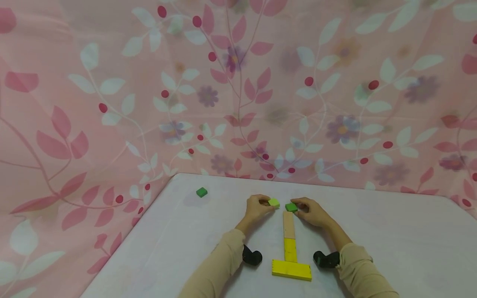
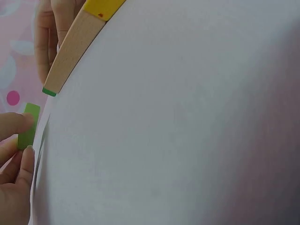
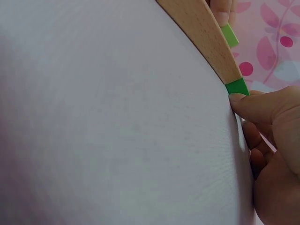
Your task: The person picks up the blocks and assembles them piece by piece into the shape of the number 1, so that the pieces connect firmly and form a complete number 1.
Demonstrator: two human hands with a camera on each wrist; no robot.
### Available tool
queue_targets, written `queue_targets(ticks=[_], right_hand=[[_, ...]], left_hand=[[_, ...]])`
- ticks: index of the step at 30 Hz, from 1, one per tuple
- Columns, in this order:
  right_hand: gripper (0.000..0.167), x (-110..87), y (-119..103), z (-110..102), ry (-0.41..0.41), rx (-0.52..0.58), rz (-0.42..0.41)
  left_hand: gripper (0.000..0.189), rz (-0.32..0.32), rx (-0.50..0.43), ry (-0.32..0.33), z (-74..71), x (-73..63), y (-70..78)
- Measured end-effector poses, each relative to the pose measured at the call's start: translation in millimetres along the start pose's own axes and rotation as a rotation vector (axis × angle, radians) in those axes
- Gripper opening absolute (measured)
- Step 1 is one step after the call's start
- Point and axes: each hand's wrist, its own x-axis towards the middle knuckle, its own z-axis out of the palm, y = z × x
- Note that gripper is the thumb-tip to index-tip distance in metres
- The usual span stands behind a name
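My left hand [image 1: 258,208] pinches a light green block [image 1: 274,203] between thumb and fingers, a little left of the row of blocks. In the left wrist view, that light green block [image 2: 29,126] is held near the table's far edge. With thumb and fingers, my right hand [image 1: 312,212] grips a darker green block [image 1: 291,207] at the far end of a plain wooden block [image 1: 288,224]. The right wrist view has the darker green block [image 3: 237,87] right against the wood's end. Toward me the row continues with a yellow block [image 1: 290,250], then a wider yellow block [image 1: 291,270] lying crosswise.
Another green block [image 1: 201,192] lies alone at the back left of the white-covered table [image 1: 171,231]. Black rounded devices [image 1: 252,257] sit at both wrists. A pink floral curtain [image 1: 238,103] hangs behind the far edge.
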Motion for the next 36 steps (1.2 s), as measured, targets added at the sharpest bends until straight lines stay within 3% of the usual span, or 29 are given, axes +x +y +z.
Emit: queue_targets(ticks=[17, 24, 31, 36], right_hand=[[0.038, -2.1, -2.0, -1.1, 0.009, 0.024, -0.036], [0.036, -4.8, -1.8, -2.6, 0.048, 0.040, -0.159], [0.038, -3.4, -4.4, -0.9, 0.019, 0.026, -0.040], [0.038, -4.0, -7.4, -1.8, 0.019, 0.021, -0.028]], left_hand=[[0.029, 0.016, 0.021, -0.068, 14.6, 0.7, 7.8], [0.032, -0.003, 0.029, -0.067, 15.7, 0.0, 7.4], [0.031, -0.001, 0.014, -0.068, 15.3, 0.0, 6.5], [0.030, -0.005, 0.010, -0.074, 15.6, 0.8, 4.7]])
